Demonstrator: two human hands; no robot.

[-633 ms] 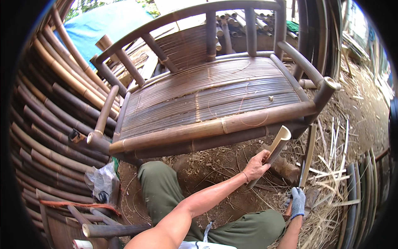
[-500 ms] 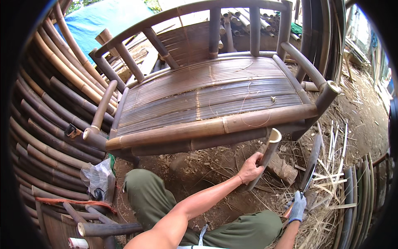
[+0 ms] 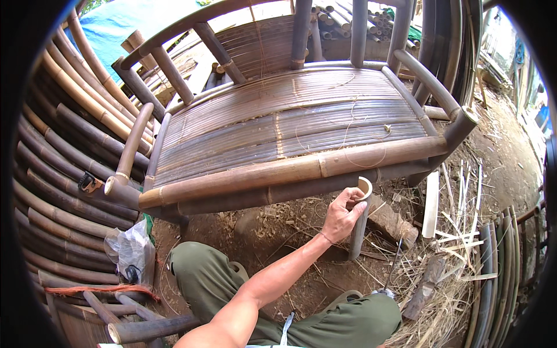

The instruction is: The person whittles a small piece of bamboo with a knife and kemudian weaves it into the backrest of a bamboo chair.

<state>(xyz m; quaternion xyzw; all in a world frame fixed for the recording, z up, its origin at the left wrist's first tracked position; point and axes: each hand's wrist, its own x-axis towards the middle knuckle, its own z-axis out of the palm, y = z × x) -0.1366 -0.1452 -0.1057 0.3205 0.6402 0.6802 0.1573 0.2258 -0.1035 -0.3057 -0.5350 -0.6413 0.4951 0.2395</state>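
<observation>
- The left hand (image 3: 342, 216) reaches forward on an outstretched bare forearm, fingers wrapped tight around the upper part of a short, pale, hollow bamboo tube (image 3: 360, 223) — one piece, held upright.
- The right hand is not visible.
- One large brown bamboo bench (image 3: 290, 124) with a slatted seat stands ahead; the tube's open top sits just under its front rail, near the right front leg.
- The tube's foot meets the dirt ground (image 3: 278, 232) — just beside one grey stone (image 3: 391, 223).
</observation>
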